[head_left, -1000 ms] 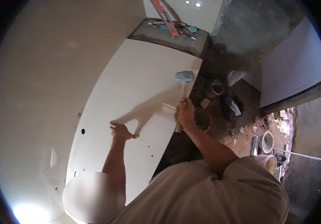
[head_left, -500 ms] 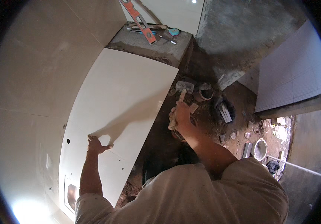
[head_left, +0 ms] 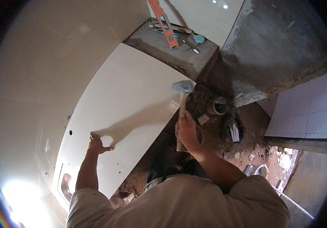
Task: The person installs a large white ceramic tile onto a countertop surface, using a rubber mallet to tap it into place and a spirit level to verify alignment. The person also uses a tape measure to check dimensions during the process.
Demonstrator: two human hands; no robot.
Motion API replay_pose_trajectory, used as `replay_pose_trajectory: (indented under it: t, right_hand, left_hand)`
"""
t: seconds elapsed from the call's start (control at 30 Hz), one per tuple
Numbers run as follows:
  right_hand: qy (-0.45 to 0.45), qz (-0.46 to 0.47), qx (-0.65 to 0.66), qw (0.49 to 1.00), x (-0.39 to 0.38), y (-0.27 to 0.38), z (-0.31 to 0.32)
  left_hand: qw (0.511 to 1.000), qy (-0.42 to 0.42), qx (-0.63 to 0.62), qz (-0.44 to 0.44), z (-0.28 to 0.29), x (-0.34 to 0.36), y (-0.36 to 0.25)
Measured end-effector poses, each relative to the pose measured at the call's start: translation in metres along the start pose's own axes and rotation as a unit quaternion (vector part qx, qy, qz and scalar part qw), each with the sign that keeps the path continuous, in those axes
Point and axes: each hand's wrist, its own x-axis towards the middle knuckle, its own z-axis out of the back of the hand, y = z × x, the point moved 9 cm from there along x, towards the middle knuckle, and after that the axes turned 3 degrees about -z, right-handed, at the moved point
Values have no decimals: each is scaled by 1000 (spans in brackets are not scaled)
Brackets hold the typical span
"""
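Observation:
A large cream-white slab [head_left: 133, 83] lies in front of me along the tiled wall. My left hand [head_left: 97, 144] rests on the slab with its thumb spread away from the fingers, holding nothing. In my right hand [head_left: 187, 131] is a mallet [head_left: 182, 86], gripped round its pale wooden handle. The mallet's grey head is slightly blurred and stands over the slab's right edge, near its far corner; I cannot tell whether it touches. A small pale piece [head_left: 173, 107] is at that edge, nearer to me.
On the rough ledge [head_left: 144, 38] beyond the slab lie an orange spirit level [head_left: 166, 26], a teal tape measure [head_left: 199, 38] and a marker [head_left: 196, 50]. At right on the dirt floor are a round container [head_left: 219, 106] and a dark bucket [head_left: 240, 127] holding white strips. A metal basin [head_left: 65, 184] is set in the near left.
My right hand has raised the mallet, its head shifting from over the floor to the slab's edge. The whole view has turned a little. My left hand stays on the slab.

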Motion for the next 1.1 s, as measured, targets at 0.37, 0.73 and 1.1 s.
replay_pose_trajectory:
  t: [0.37,0.73,1.1]
  right_hand:
    - [163,94,-231,955,75,37,-191]
    - [291,187,-268,899,117,40,-325]
    - [152,306,-435,833,218,151,-56]
  left_hand:
    - [997,4,-79,-12,12,-10,-10]
    - [998,-2,-44,34,16,-17,-5]
    - [964,-76,-185,177,32,-59,-23]
